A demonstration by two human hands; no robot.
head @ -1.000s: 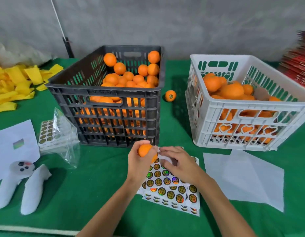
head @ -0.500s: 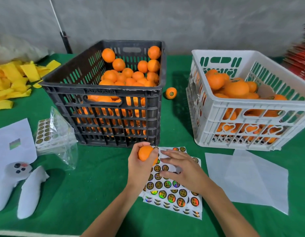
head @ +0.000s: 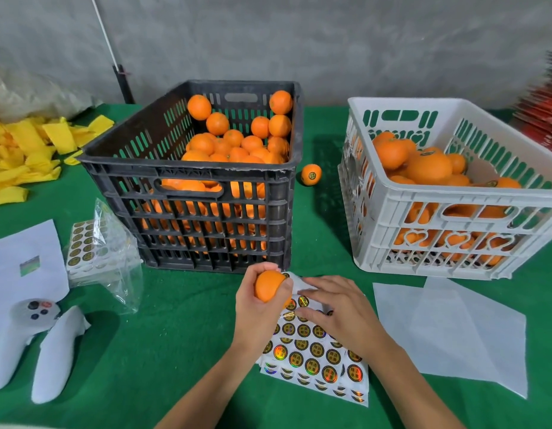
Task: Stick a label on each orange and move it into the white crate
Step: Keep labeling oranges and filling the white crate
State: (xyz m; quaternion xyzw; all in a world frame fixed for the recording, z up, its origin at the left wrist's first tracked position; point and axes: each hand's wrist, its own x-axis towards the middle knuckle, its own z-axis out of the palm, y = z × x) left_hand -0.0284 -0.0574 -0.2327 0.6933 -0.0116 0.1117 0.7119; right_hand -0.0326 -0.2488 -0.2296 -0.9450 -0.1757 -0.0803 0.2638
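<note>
The left hand (head: 258,308) covers the lower half of the orange (head: 270,289) it grips, so whether a label is on it cannot be told. The right hand (head: 336,314) hides the middle of the sticker sheet (head: 318,363); its fingertips are out of sight against the sheet, and the print on the stickers is too small to read. At the right edge of the frame, the white crate (head: 448,221) and a red stack (head: 544,119) are cut off. Lower oranges in the black crate (head: 203,221) show only through its slots.
</note>
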